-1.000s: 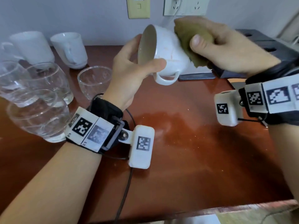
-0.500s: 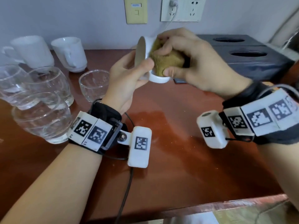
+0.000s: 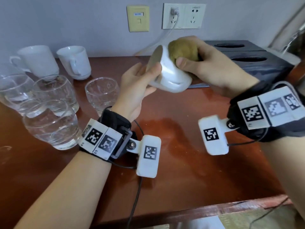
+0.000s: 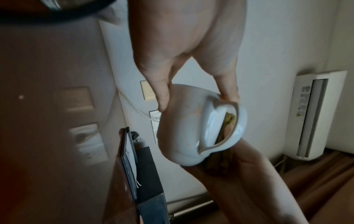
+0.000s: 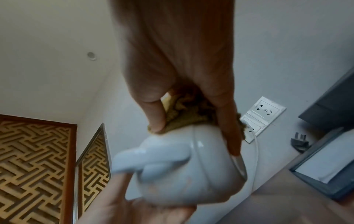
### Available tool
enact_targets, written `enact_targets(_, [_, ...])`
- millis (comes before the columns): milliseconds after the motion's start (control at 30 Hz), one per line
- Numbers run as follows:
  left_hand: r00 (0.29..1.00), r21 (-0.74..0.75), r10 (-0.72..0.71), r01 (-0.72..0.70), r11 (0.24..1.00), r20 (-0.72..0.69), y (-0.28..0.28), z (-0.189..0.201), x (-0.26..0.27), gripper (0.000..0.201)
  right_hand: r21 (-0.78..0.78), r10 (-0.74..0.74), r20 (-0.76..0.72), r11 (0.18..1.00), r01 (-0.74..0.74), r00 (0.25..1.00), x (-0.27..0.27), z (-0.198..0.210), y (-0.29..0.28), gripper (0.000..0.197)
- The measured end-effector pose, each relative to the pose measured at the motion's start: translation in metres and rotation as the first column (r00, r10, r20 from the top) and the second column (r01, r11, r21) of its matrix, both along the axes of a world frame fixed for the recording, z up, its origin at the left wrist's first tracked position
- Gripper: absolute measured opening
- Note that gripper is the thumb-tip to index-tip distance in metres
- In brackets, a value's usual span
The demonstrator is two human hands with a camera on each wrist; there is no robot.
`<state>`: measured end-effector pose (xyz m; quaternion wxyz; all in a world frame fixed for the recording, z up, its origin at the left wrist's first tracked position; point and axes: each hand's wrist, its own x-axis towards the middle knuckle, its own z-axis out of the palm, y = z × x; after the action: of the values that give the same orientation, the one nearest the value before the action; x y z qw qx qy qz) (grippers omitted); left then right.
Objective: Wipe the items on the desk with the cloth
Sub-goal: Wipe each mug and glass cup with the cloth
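A white ceramic cup (image 3: 168, 75) is held tilted above the reddish-brown desk (image 3: 189, 154), mouth turned to the left, handle facing down. My left hand (image 3: 140, 83) grips the cup at its rim, thumb on the outside wall. My right hand (image 3: 209, 66) holds a bunched olive-green cloth (image 3: 183, 50) and presses it against the cup's base and side. In the left wrist view the cup (image 4: 191, 130) shows its handle, with cloth behind it. In the right wrist view the cloth (image 5: 184, 116) sits between thumb and fingers, on top of the cup (image 5: 187, 172).
Two more white cups (image 3: 39, 61) (image 3: 76, 63) stand at the back left. Several clear glasses (image 3: 52, 124) (image 3: 102, 93) cluster on the left. A dark box with two slots (image 3: 247, 60) sits at the back right. A cable (image 3: 133, 204) runs down over the desk's front edge.
The cup has been turned in my left hand, so its handle now faces down. My right hand has slid the cloth from the cup's side round to its base end.
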<state>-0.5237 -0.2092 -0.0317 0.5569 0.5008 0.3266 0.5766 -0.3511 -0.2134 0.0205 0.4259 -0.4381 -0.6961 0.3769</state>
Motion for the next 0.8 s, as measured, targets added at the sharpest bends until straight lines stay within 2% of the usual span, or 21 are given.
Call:
enact_targets(33, [0.999,0.021,-0.035,0.034,0.999,0.032,-0.001,0.0,0.002,0.074,-0.027,-0.05,-0.067,0.998,0.048,0.997,0.0,0.0,-0.001,0.026])
enact_targets(100, [0.99,0.076,-0.121,0.115,0.99,0.078,-0.002,0.002,0.002,0.081,-0.1,-0.153,-0.19,0.986,0.136,0.97,-0.001,0.001,-0.003,0.02])
enact_targets(167, [0.985,0.107,-0.164,0.158,0.982,0.047,-0.003,0.003,0.003,0.088,-0.168,-0.21,-0.29,0.972,0.167,0.934,-0.003,0.0,-0.005,0.018])
enact_targets(267, [0.989,0.09,-0.143,0.141,0.986,0.021,-0.006,0.004,0.005,0.107,-0.174,-0.229,-0.327,0.968,0.18,0.917,-0.009,-0.003,-0.01,0.021])
enact_targets(400, [0.989,0.052,-0.149,0.15,0.987,-0.014,-0.007,0.007,0.002,0.112,-0.147,-0.23,-0.401,0.971,0.186,0.887,-0.02,-0.006,-0.014,0.027])
enact_targets(467, [0.986,0.035,-0.15,0.153,0.988,-0.065,-0.009,0.01,0.003,0.124,-0.126,-0.238,-0.425,0.971,0.203,0.873,-0.024,-0.007,-0.015,0.028])
enact_targets(533, [0.989,0.01,-0.137,0.138,0.99,-0.06,-0.01,0.01,0.005,0.133,-0.11,-0.221,-0.437,0.975,0.192,0.872,-0.027,-0.01,-0.016,0.025])
enact_targets(633, [0.993,0.003,-0.12,0.12,0.993,-0.011,-0.009,0.01,0.003,0.127,-0.106,-0.185,-0.435,0.982,0.153,0.881,-0.026,-0.016,-0.019,0.024])
enact_targets(700, [0.993,-0.01,-0.121,0.121,0.993,-0.004,-0.008,0.01,0.003,0.11,-0.097,-0.21,-0.355,0.977,0.188,0.911,-0.019,-0.017,-0.02,0.025])
enact_targets(767, [0.992,-0.045,-0.128,0.128,0.991,-0.009,-0.007,0.008,0.003,0.091,0.031,-0.244,-0.237,0.966,0.258,0.941,-0.012,-0.018,-0.019,0.028])
enact_targets(800, [0.989,-0.059,-0.146,0.145,0.988,-0.014,-0.007,0.008,0.004,0.089,0.121,-0.243,-0.188,0.956,0.268,0.952,-0.01,-0.019,-0.02,0.032])
